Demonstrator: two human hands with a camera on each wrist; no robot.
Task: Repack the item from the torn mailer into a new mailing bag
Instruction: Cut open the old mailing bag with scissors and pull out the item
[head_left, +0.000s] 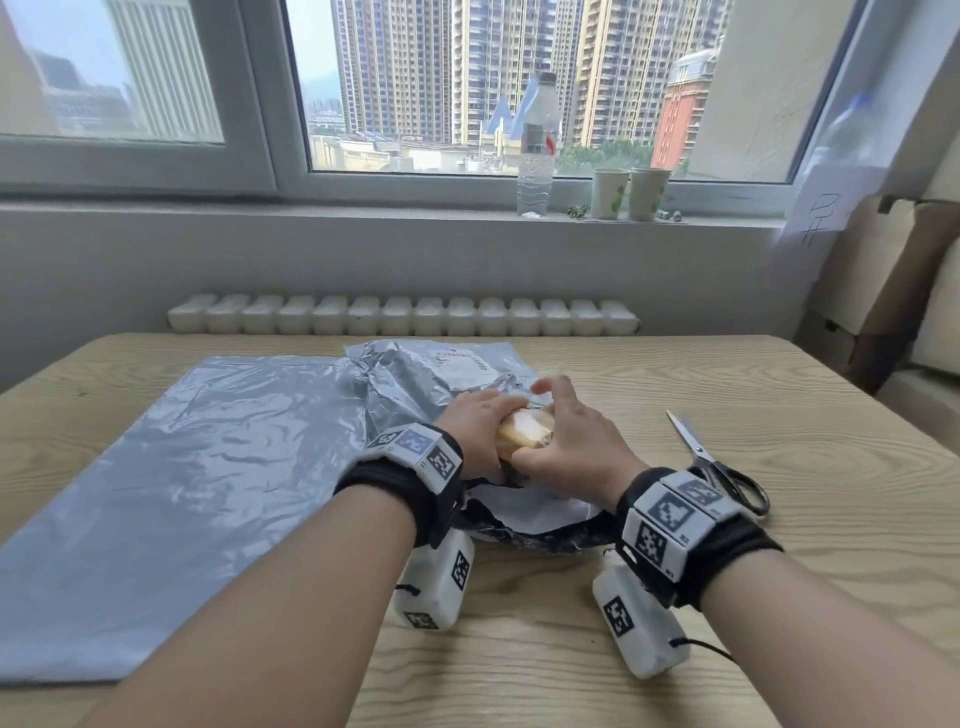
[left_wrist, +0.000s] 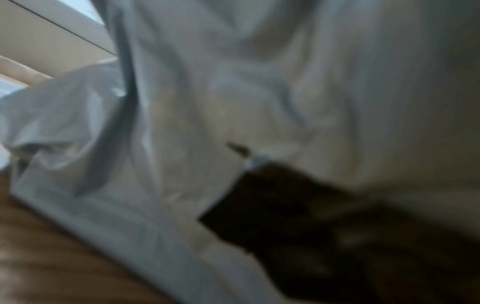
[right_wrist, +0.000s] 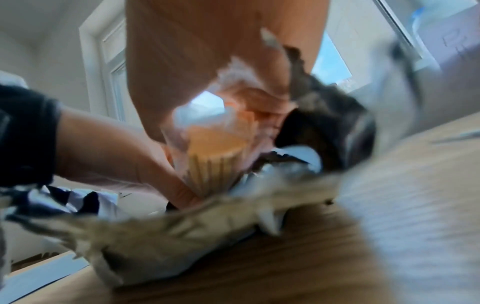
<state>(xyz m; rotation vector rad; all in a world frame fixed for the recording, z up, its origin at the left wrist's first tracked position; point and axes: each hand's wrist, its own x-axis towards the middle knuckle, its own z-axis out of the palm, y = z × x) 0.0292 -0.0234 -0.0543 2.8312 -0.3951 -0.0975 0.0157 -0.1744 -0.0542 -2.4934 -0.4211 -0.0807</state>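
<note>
**A:** Wooden sticks (right_wrist: 211, 164), a clear-wrapped bundle of them, that's the item; it sits between both hands at the torn mouth of the old mailer (head_left: 441, 374), near the middle of the table (head_left: 753, 395); it looks only partly out, though I can't tell how much remains inside.

**B:** And the hands?

**A:** Left hand (head_left: 475, 426) is curled round the left side of the bundle; right hand (head_left: 563, 441) has thumb and palm closed on its right side, with a finger or two lifted off toward the far side; the left wrist view shows only blurred grey plastic, so the grip reads from the head and right wrist views.

**B:** How would you finish the pull well?

**A:** I'd judge it best to draw the bundle toward the near edge along its own length, one hand pinning the torn plastic (right_wrist: 187, 226) flat so it doesn't drag along; the wrap looks slick, so a firm grip on the sides rather than the ends; ragged flaps could snag the wrapping.

**B:** Where does it go after?

**A:** The new mailing bag (head_left: 171, 493) lies flat on the left, touching or overlapping the old mailer's left edge; its opening isn't plain from here, so that needs finding first.

**B:** Anything in the way?

**A:** Scissors (head_left: 719, 467) lie just right of the right wrist; a backward sweep of that arm could knock them; a water bottle (head_left: 537, 145) and two paper cups (head_left: 628, 192) stand far off on the windowsill (head_left: 311, 208), well clear.
</note>
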